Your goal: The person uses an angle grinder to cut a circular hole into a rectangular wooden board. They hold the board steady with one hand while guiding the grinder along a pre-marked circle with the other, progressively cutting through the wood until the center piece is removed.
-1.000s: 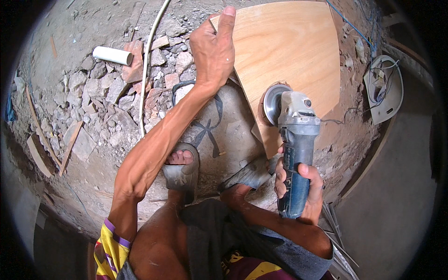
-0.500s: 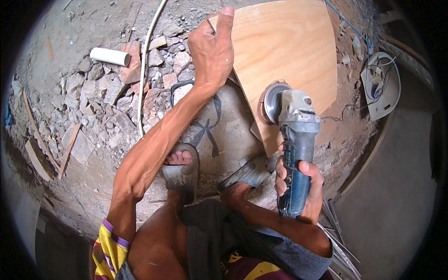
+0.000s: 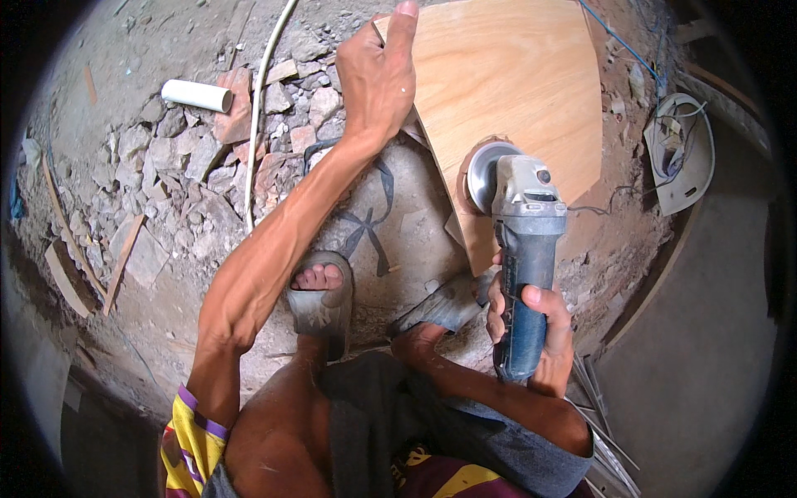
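My right hand (image 3: 540, 324) is wrapped round the blue body of an angle grinder (image 3: 529, 241). Its disc (image 3: 487, 178) lies at a dark round cut or hole in a light wooden board (image 3: 515, 83); whether it touches the wood, I cannot tell. At the far left corner of that board, my left hand (image 3: 375, 83) grips the edge, thumb stretched upward along it and fingers curled, partly hidden. The board sits tilted ahead of my feet, its near corner reaching down by my right slipper.
Broken stones (image 3: 199, 158) cover the ground on the left, with a white pipe piece (image 3: 198, 95) and a pale hose (image 3: 257, 108) among them. A black strap (image 3: 365, 228) lies between my feet. At right are a white plastic piece with wires (image 3: 685, 158) and thin metal strips (image 3: 602, 407).
The grinder has shifted very slightly left and up with my right hand. My left hand keeps its hold on the board, which has barely moved.
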Available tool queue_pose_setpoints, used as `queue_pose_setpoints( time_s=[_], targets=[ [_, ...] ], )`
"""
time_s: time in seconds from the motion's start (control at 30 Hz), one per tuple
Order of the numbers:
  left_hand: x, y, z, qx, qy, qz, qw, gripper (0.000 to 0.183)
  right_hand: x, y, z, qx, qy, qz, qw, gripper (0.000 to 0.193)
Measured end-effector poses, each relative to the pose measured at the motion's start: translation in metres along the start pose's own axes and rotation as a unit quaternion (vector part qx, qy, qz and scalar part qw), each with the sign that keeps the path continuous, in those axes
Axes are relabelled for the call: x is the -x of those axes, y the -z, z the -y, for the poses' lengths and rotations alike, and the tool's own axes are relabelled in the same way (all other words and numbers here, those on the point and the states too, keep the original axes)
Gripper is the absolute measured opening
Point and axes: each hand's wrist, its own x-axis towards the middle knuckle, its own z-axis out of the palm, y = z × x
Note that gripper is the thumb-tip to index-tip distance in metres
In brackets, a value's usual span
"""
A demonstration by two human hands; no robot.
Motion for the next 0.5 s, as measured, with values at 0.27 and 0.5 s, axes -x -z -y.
queue_pose_setpoints(
  time_s=[0.27,0.5],
  targets=[
    [-0.0026,0.0013,0.0002,0.011,0.035,0.008,0.999,0.049,-0.0012,-0.0007,-0.0009,0.046,0.004,-0.003,0.999,0.073],
    [-0.0011,0.0,-0.0026,0.015,0.052,0.008,0.998,0.051,0.0002,-0.0025,-0.0007,0.054,0.006,-0.009,0.998,0.069]
  ],
)
